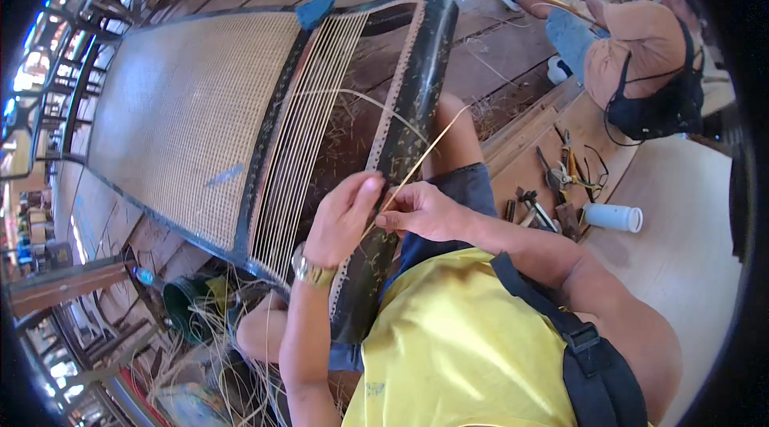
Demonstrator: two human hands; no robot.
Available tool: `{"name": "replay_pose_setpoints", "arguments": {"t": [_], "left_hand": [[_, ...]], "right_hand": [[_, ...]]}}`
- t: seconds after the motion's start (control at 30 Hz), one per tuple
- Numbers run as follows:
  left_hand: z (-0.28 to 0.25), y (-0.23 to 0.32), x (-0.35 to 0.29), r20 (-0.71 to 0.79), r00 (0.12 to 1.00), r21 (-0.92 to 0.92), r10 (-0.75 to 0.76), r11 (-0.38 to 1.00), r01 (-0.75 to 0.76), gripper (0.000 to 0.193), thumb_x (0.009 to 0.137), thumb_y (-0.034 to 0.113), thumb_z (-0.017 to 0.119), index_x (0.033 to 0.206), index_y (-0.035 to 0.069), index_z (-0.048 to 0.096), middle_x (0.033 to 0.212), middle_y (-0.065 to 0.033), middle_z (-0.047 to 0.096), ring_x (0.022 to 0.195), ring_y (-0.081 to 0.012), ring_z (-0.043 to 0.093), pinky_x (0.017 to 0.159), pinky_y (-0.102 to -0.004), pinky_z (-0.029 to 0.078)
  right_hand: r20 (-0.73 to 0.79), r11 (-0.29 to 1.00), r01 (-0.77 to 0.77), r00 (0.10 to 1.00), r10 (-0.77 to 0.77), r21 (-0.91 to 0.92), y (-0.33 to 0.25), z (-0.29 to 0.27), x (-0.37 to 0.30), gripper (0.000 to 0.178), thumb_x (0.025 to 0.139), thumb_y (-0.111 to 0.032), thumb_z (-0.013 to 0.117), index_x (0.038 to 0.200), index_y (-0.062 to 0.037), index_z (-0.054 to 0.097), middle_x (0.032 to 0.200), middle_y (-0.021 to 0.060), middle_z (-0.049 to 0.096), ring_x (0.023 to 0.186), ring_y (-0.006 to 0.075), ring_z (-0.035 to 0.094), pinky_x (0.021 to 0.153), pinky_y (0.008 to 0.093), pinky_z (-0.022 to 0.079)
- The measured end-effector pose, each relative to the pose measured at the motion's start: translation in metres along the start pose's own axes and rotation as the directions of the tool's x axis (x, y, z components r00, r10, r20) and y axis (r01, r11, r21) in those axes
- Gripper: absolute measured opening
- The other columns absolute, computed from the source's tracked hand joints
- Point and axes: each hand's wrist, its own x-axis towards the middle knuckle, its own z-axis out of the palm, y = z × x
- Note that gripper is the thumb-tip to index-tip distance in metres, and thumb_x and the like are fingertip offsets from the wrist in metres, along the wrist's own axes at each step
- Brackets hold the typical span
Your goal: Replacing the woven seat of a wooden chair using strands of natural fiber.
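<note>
My right hand point(423, 213) pinches a thin cane strand point(430, 150) between thumb and fingers. One end of the strand sticks up past the dark rail, and the other runs down beside my left hand point(343, 217). That hand's fingers are curled over the rail's edge, and whatever they hold is hidden. Across my lap lies a long black wooden frame point(433, 46) with a row of small holes along its inner edge. Several parallel cane strands point(314, 117) span its near opening. Beyond a crossbar, finished woven cane point(188, 110) fills the larger panel. A loose pale strand point(368, 96) arches over the opening.
A blue scrap point(316, 10) rests on the crossbar's far end. To the right lie pliers point(554, 176), other hand tools and a light blue cylinder point(613, 217). Another person point(641, 50) sits at upper right. Loose cane point(232, 347) and a dark green bucket point(186, 307) are at lower left.
</note>
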Motion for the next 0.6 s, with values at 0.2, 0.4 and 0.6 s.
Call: {"name": "replay_pose_setpoints", "arguments": {"t": [0.2, 0.4, 0.6], "left_hand": [[-0.004, 0.005, 0.024, 0.295, 0.951, -0.053, -0.088, 0.993, 0.108, 0.024, 0.096, 0.017, 0.065, 0.11, -0.002, 0.065, 0.091, -0.0041, 0.069, 0.083, -0.0081, 0.063, 0.072, -0.025, 0.052], [-0.026, -0.008, 0.03, -0.014, 0.988, -0.605, -0.155, 0.788, 0.115, 0.014, 0.097, 0.023, 0.066, 0.101, 0.01, 0.063, 0.083, -0.0026, 0.068, 0.078, -0.0155, 0.068, 0.068, -0.0302, 0.057], [-0.029, -0.024, 0.016, -0.019, 0.997, -0.761, -0.072, 0.648, 0.032, 0.031, 0.103, 0.03, 0.054, 0.122, 0.006, 0.058, 0.104, -0.0117, 0.069, 0.094, -0.0236, 0.069, 0.083, -0.0381, 0.057]], "right_hand": [[-0.01, 0.999, -0.044, 0.999, 0.045, 0.023, -0.008, 0.021, 0.003, 0.014, 0.093, -0.018, 0.069, 0.093, -0.0038, 0.067, 0.08, -0.001, 0.064, 0.069, 0.0077, 0.058, 0.059, 0.0243, 0.047], [-0.001, 0.999, -0.035, 0.999, 0.035, -0.035, -0.002, 0.014, -0.009, 0.015, 0.095, -0.017, 0.067, 0.09, -0.0041, 0.062, 0.076, -0.0023, 0.06, 0.064, 0.0064, 0.054, 0.058, 0.0229, 0.046], [-0.047, 0.999, -0.025, 0.999, 0.026, 0.022, -0.003, -0.01, -0.018, 0.013, 0.096, -0.015, 0.065, 0.092, -0.0041, 0.062, 0.077, -0.0026, 0.059, 0.067, 0.0054, 0.052, 0.06, 0.0216, 0.045]]}}
